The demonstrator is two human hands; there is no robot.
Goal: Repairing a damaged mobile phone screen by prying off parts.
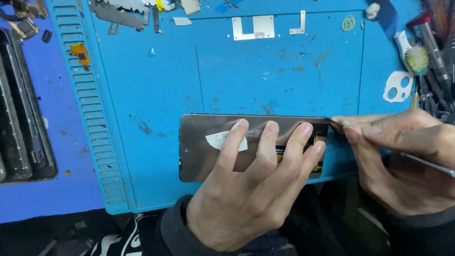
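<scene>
Pressing down with four spread fingers, the left hand point(246, 189) pins a phone display panel point(208, 147) flat on the blue repair mat point(156, 95); the panel lies back side up, near the mat's front edge, with a white paper label point(215, 141) stuck on it just beside the index finger. At the panel's upper right corner, the right hand point(403, 156) pinches a thin metal pry tool point(426, 163) between thumb and pressed-together fingertips, its tip touching the panel's edge. Along the left side of the bench, a dark tray point(23, 142) holds several phone frames standing on edge. Farther back on the mat lie a flat metal bracket point(253, 27), a small orange flex part point(80, 53) and a white camera-cutout gasket point(398, 86); a brush point(414, 54) rests at the right.
</scene>
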